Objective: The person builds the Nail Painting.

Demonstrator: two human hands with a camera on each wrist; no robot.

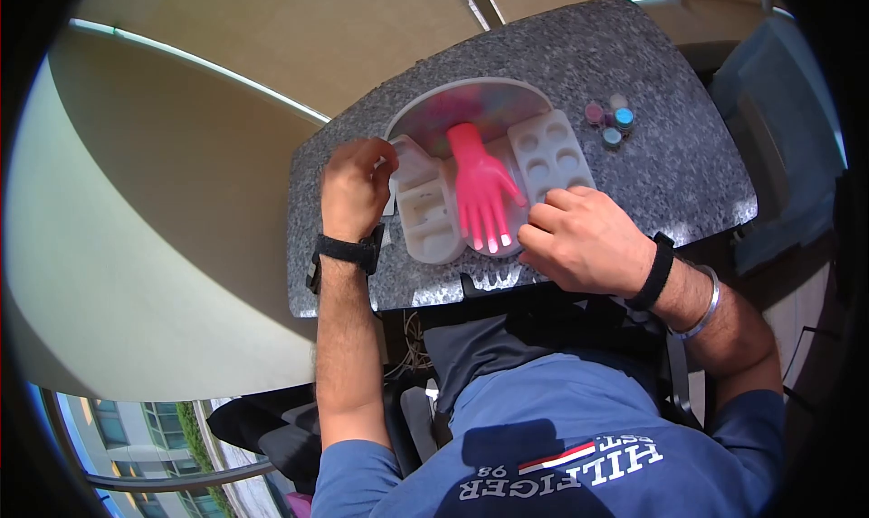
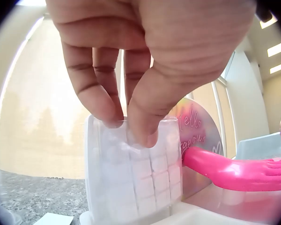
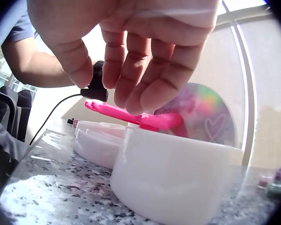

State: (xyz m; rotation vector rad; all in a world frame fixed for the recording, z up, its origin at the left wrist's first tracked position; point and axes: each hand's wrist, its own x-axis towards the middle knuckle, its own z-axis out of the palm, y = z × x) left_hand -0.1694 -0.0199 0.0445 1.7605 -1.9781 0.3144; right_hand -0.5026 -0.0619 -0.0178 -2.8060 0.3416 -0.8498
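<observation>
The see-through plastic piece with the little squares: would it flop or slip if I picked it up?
The clear plastic piece with a square grid would probably feel fairly stiff, since its edges look straight. It's likely light: the left grip pinches only its top edge. Its shiny surface might make it slippery.

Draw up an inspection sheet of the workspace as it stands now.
Surface: grey speckled tabletop, sunlit patches along its near edge.
Job's things: pink model hand over the middle of a white tray; curved backboard behind.
Clutter: small jars to the tray's right; white paper by its left side.
Left hand: pinches the top edge of a clear gridded piece.
Right hand: above the tray's near right side, fingers loosely bent, nothing seen in it.
Cables: tangled cables below the table's near edge; black cable at the left wrist.
Surroundings: window, head view's lower left.
</observation>
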